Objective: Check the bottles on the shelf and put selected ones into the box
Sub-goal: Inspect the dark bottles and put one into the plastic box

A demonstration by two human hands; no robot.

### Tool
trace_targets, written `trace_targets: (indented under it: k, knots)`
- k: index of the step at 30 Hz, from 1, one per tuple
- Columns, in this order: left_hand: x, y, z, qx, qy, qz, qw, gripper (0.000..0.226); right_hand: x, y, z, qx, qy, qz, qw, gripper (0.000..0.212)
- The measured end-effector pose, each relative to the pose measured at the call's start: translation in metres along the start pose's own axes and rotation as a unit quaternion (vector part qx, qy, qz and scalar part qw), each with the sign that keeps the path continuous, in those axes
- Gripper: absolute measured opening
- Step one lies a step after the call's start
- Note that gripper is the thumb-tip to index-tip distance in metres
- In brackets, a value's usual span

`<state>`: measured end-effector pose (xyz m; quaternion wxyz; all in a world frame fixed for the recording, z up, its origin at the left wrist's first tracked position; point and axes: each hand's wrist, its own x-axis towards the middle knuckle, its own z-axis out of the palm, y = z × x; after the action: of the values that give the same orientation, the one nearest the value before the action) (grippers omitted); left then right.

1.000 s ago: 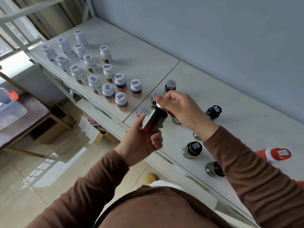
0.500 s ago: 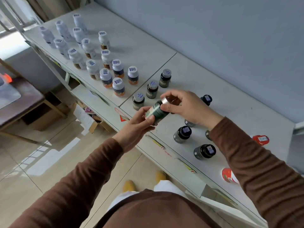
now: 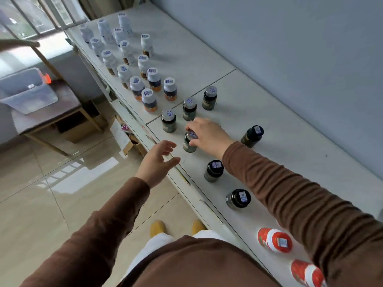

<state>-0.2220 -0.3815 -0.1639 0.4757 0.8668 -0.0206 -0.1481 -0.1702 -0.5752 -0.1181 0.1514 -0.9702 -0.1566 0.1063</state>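
Observation:
A dark green bottle [image 3: 189,144] with a silver cap stands upright near the front edge of the white shelf [image 3: 290,129]. My right hand [image 3: 207,135] grips it from above, fingers curled round the cap. Just left of it my left hand [image 3: 158,160] hovers past the shelf's front edge, fingers spread and holding nothing. Three like bottles stand behind it: one [image 3: 169,121], another [image 3: 189,109] and a third [image 3: 209,98]. A clear plastic box [image 3: 18,100] sits on a low brown table [image 3: 68,104] at the far left.
Several white-capped bottles [image 3: 153,79] stand in rows on the left shelf section. Black-capped bottles [image 3: 213,170], [image 3: 238,198], [image 3: 251,136] stand to the right of my right hand. Two red bottles [image 3: 274,240], [image 3: 306,273] lie near the front right. A tiled floor lies below.
The green bottle, held tilted in both hands before, now stands on the shelf. My left hand has let go and drawn back; my right hand still holds the cap.

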Motion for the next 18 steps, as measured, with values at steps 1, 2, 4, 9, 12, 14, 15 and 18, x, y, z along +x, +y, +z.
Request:
trace_targets:
  k: [1, 2, 4, 9, 12, 14, 15, 18]
  knots:
    - [-0.003, -0.001, 0.001, 0.011, 0.003, 0.003, 1.000, 0.035, 0.002, 0.001, 0.003, -0.002, -0.012, -0.005, 1.000, 0.045]
    - [-0.006, -0.001, 0.001, 0.019, 0.006, 0.006, 1.000, 0.036, 0.003, 0.001, 0.007, -0.002, -0.021, -0.009, 1.000, 0.045]
    - [-0.009, -0.002, -0.001, 0.030, 0.016, 0.010, 0.999, 0.036, 0.005, 0.000, 0.012, -0.005, -0.023, -0.021, 1.000, 0.044]
    - [-0.006, 0.001, -0.009, 0.092, 0.018, 0.036, 0.995, 0.038, 0.005, -0.004, 0.017, 0.000, -0.024, -0.022, 0.999, 0.057]
    - [0.002, 0.010, -0.016, 0.185, 0.019, 0.079, 0.979, 0.040, -0.002, -0.001, 0.004, 0.041, -0.006, -0.004, 0.999, 0.065]
    - [0.013, 0.022, -0.021, 0.250, 0.031, 0.113, 0.961, 0.042, -0.007, 0.009, -0.012, 0.073, 0.059, 0.017, 0.995, 0.055]
    - [0.020, 0.030, -0.023, 0.276, 0.038, 0.133, 0.951, 0.043, -0.010, 0.017, -0.020, 0.082, 0.089, 0.033, 0.992, 0.049]
    - [0.047, 0.057, -0.023, 0.345, 0.054, 0.193, 0.917, 0.042, -0.017, 0.046, -0.039, 0.086, 0.121, 0.083, 0.985, 0.036]
